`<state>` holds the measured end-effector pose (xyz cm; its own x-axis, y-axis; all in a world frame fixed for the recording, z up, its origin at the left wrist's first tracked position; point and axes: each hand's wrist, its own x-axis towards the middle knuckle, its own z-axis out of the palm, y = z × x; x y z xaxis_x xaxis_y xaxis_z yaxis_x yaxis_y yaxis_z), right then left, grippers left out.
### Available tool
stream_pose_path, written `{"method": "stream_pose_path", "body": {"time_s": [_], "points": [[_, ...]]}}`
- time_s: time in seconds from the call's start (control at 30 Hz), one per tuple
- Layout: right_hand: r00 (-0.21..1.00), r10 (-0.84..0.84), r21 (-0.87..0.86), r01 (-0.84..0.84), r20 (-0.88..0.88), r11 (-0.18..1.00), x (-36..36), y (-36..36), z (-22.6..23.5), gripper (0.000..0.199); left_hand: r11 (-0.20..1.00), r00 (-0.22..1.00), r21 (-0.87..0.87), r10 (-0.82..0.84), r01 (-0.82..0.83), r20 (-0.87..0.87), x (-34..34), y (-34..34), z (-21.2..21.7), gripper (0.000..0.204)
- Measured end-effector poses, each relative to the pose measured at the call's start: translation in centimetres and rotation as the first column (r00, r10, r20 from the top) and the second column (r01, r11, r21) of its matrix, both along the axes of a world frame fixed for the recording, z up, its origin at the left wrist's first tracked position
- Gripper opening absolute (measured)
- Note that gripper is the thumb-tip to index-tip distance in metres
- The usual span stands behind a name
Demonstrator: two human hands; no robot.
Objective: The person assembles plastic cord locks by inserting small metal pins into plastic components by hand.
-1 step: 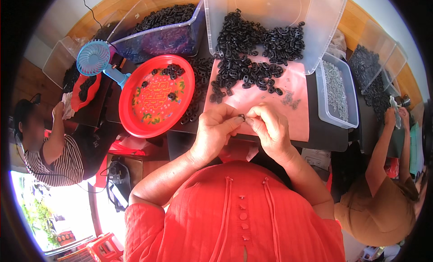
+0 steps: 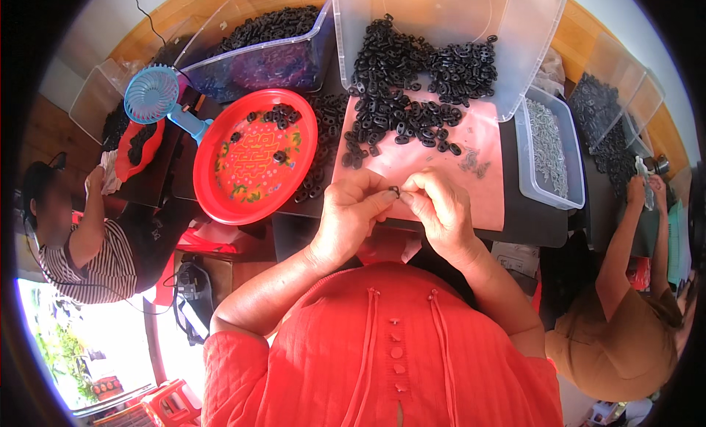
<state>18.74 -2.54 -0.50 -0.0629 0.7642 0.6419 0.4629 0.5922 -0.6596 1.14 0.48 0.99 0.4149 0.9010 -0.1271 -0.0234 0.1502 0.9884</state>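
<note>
In front of my chest, over the near edge of a pink sheet (image 2: pixel 482 199), both hands meet. A small black oval piece with a hole (image 2: pixel 394 189) is pinched between the thumb and forefinger of my left hand (image 2: pixel 354 210). Right beside it, my right hand (image 2: pixel 443 210) is closed, thumb against forefinger, at the piece's edge; whatever lies in that pinch is too small to make out. Beyond the hands, a heap of similar black pieces (image 2: pixel 401 118) spills from a tipped clear bin (image 2: pixel 448 15) onto the sheet. Several small metal parts (image 2: pixel 474 164) lie to its right.
A red round tray (image 2: pixel 213 184) with a few black pieces stands left, by a blue fan (image 2: pixel 152 95). A clear tub (image 2: pixel 576 201) of silvery parts is at right. Behind the tray sits a bin of black pieces (image 2: pixel 268 29). Co-workers (image 2: pixel 110 254) sit on both sides.
</note>
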Motion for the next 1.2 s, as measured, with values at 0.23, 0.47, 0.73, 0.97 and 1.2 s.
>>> {"method": "stream_pose_path", "body": {"time_s": [0.23, 0.47, 0.73, 0.97, 1.2], "points": [[0.998, 0.040, -0.161, -0.049, -0.056, 0.986, 0.03, 0.10, 0.36, 0.013, 0.999, 0.998, -0.002, 0.044, -0.044, 0.043, 0.20, -0.42, -0.11, 0.003], [0.970, 0.054, -0.381, -0.144, -0.235, 0.913, 0.14, 0.03, 0.35, 0.009, 0.998, 0.997, 0.022, 0.055, -0.056, 0.048, 0.26, -0.48, -0.26, 0.002], [0.979, 0.013, -0.268, -0.068, -0.201, 0.961, -0.17, -0.49, 0.01, 0.009, 0.998, 0.998, -0.029, 0.052, -0.051, 0.019, 0.02, -0.34, -0.12, 0.004], [0.985, 0.032, -0.297, -0.082, -0.171, 0.951, -0.14, -0.52, 0.49, 0.009, 0.998, 0.998, 0.008, 0.065, -0.066, 0.017, 0.18, -0.51, -0.26, 0.005], [0.998, 0.049, -0.168, -0.057, -0.049, 0.984, -0.32, 0.17, 0.32, 0.008, 0.997, 0.998, 0.057, 0.057, -0.058, 0.020, 0.16, -0.66, -0.64, 0.004]]}}
